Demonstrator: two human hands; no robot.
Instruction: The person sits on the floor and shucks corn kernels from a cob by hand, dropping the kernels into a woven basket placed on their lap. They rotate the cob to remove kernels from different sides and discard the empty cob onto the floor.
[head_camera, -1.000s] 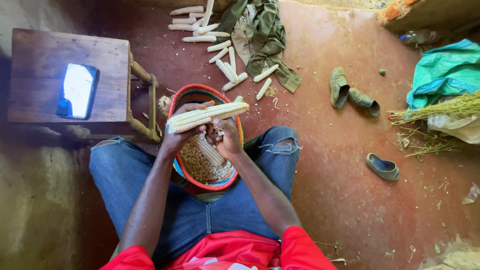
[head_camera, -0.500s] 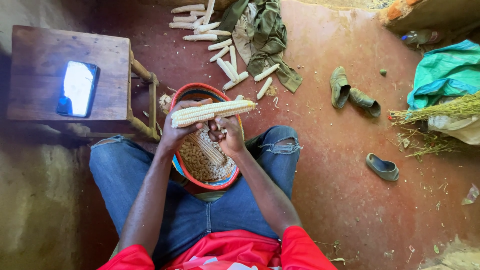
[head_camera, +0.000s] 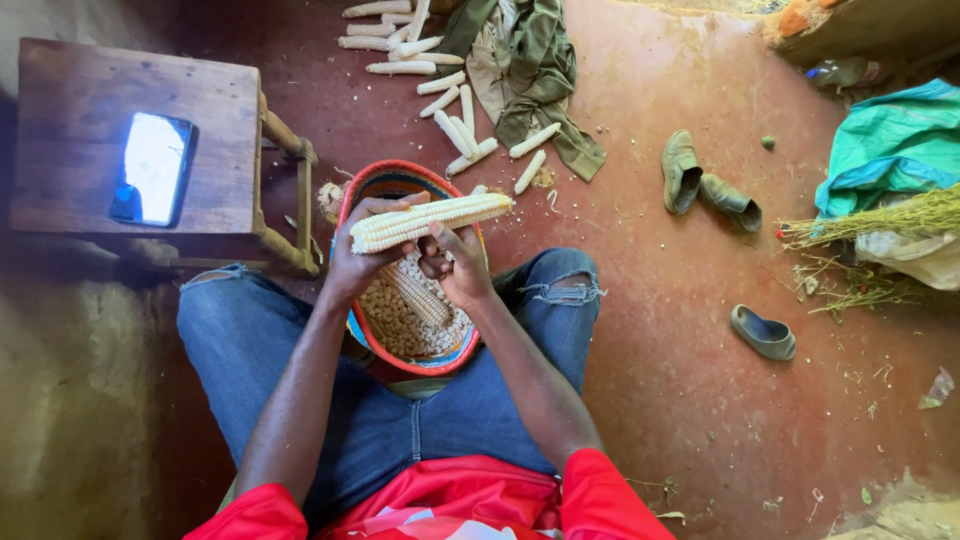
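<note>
Red floor (head_camera: 700, 300); basket (head_camera: 372, 345) w/ kernels (head_camera: 395, 320), cob (head_camera: 422, 293)

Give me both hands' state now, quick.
Left hand: closed around the corn cob.
Right hand: closed on the same cob, above the basket.

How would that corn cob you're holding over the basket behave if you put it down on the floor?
The corn cob looks stiff: it spans both hands, left hand and right hand, without sagging. Being round and tapered, it would probably roll in a curve on the smooth floor. Its kernels likely come loose easily, since many lie in the basket.
</note>
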